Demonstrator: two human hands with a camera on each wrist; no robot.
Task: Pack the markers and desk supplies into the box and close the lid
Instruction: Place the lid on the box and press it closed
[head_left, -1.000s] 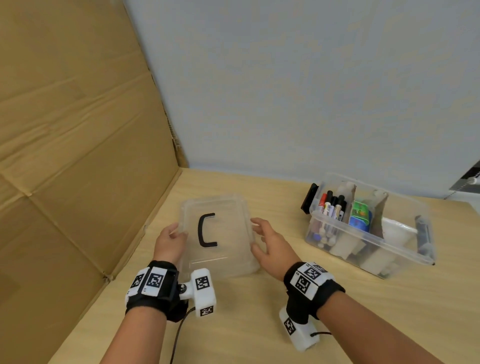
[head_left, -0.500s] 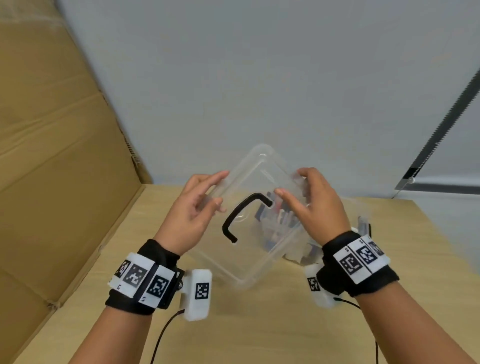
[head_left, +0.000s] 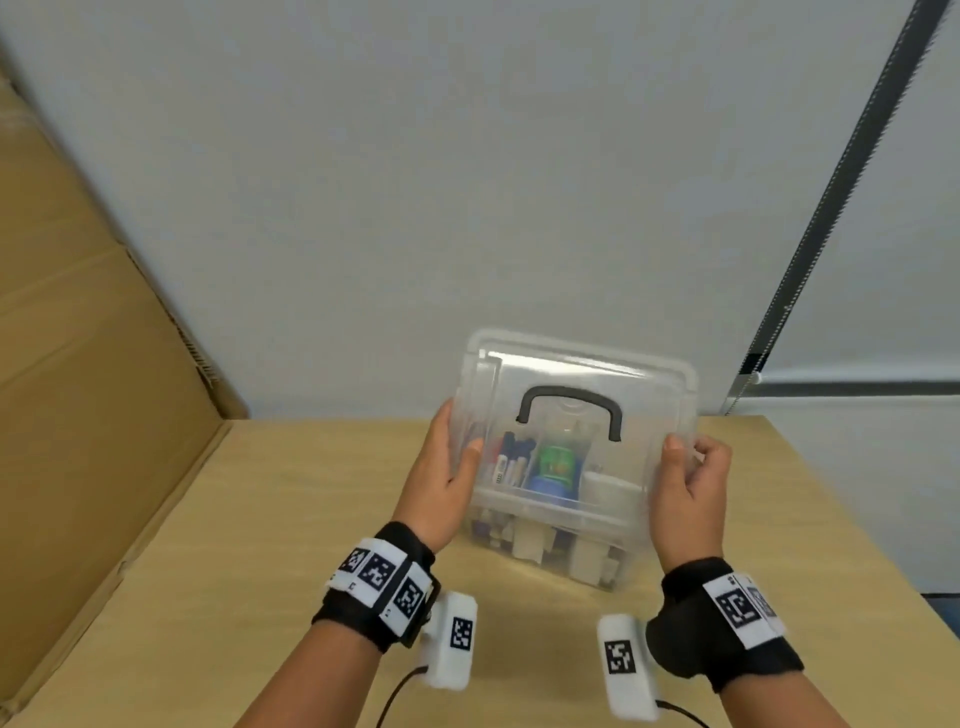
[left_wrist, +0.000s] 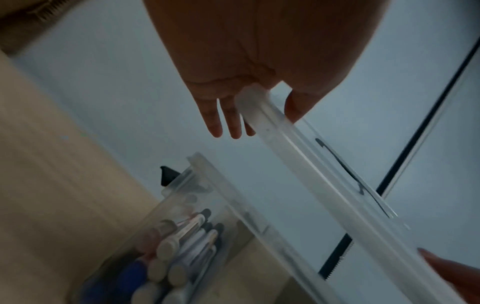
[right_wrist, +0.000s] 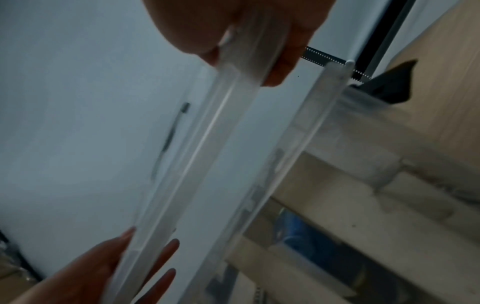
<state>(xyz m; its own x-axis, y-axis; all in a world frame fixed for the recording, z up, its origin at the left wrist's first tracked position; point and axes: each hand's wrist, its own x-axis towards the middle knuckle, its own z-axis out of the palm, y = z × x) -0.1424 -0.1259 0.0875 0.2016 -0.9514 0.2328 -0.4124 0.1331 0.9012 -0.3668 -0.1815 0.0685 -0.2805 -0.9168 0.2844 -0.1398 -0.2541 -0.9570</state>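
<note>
A clear plastic lid (head_left: 571, 374) with a black handle (head_left: 569, 408) hangs tilted just above the clear box (head_left: 550, 551). My left hand (head_left: 449, 467) pinches the lid's left edge and my right hand (head_left: 685, 467) pinches its right edge. Through the lid I see markers (head_left: 511, 462), a green and blue item (head_left: 556, 467) and a white item in the box. In the left wrist view the lid's rim (left_wrist: 298, 164) runs above the markers (left_wrist: 176, 242) with a gap. The right wrist view shows the lid (right_wrist: 207, 144) apart from the box rim (right_wrist: 298, 144).
The box stands on a wooden table (head_left: 311, 519). A large cardboard sheet (head_left: 78, 364) leans along the left side. A pale wall (head_left: 467, 156) rises behind, and the table's right edge (head_left: 857, 530) lies close to the box.
Both hands lifted the lid off the table at the left, turned it and carried it right over the box. The handle now faces me upright.
</note>
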